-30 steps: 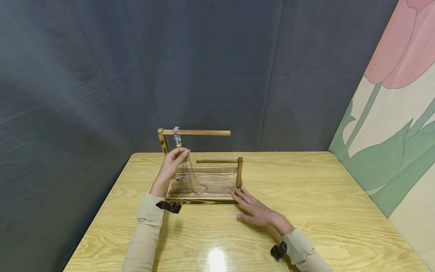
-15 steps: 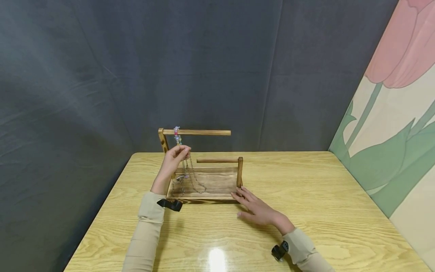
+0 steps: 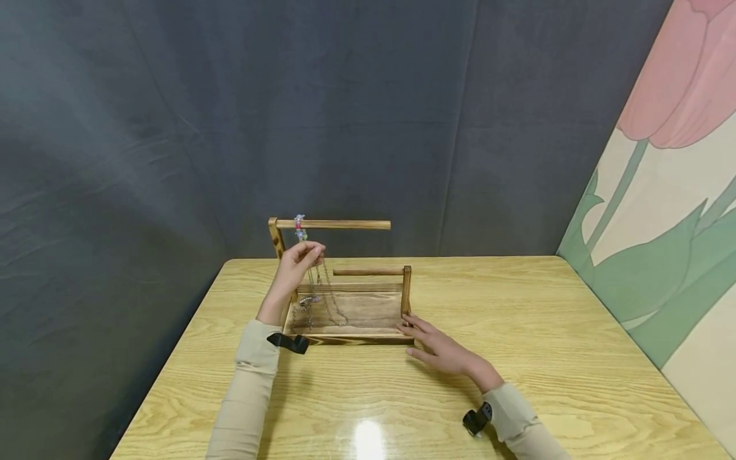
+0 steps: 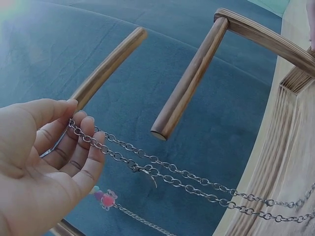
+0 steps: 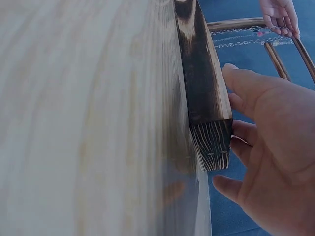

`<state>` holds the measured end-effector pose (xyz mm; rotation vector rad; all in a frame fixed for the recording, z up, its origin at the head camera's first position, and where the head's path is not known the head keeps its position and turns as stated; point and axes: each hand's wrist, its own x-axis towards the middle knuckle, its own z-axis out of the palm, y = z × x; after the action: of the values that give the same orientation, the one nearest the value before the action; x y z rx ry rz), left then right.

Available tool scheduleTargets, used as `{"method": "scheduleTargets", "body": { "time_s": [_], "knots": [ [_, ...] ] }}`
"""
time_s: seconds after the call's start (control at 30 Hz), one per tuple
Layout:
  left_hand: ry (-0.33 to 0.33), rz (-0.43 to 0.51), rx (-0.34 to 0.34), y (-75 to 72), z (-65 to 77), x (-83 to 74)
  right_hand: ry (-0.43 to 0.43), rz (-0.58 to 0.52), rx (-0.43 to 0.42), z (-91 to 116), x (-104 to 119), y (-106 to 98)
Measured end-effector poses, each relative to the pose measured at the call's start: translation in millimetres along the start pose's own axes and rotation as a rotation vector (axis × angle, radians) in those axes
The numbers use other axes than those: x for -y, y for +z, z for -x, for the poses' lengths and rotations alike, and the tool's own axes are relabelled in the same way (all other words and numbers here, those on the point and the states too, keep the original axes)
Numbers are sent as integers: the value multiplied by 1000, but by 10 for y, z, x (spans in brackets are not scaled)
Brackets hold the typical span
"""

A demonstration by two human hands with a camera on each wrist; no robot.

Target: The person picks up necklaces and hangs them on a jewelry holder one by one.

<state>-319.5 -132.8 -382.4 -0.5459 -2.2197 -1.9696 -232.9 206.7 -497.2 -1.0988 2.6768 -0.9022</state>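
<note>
My left hand (image 3: 294,268) pinches a dark metal chain necklace (image 4: 211,198) between thumb and fingers. It is just below the upper bar (image 3: 351,224) of a wooden jewelry stand (image 3: 368,310). The chain hangs in a doubled strand down to the stand's tray. On that bar, near its left post, hangs a beaded strand (image 3: 299,223) with pink and pale blue beads. My right hand (image 3: 445,351), fingers relaxed, rests at the stand's front right corner. In the right wrist view, fingertips lie along the dark corner block (image 5: 210,142).
A shorter lower bar (image 3: 368,272) runs left from the right post (image 3: 406,291); its left end is free, as is the upper bar's right end. A wooden table (image 3: 506,332) carries the stand. Behind it hangs a dark curtain (image 3: 356,128); a tulip-patterned panel (image 3: 661,255) stands at right.
My left hand has risen slightly toward the upper bar, drawing the chain up with it. My right hand has shifted a little to the right along the stand's corner.
</note>
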Motion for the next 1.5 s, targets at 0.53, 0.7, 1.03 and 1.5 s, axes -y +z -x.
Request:
{"method": "scheduleTargets", "body": {
  "time_s": [0.53,0.7,1.03,1.5],
  "knots": [
    [38,69,-2,76,-45,-274,-11,-53,32,-1,-16,-14],
    [41,52,-5,85,-62,-286,-12,-58,33,10,-2,-11],
    [58,41,-17,104,-97,-337,9,-89,44,25,46,-16],
    [105,57,-48,148,-129,-417,13,-109,57,15,52,-2]
  ]
}}
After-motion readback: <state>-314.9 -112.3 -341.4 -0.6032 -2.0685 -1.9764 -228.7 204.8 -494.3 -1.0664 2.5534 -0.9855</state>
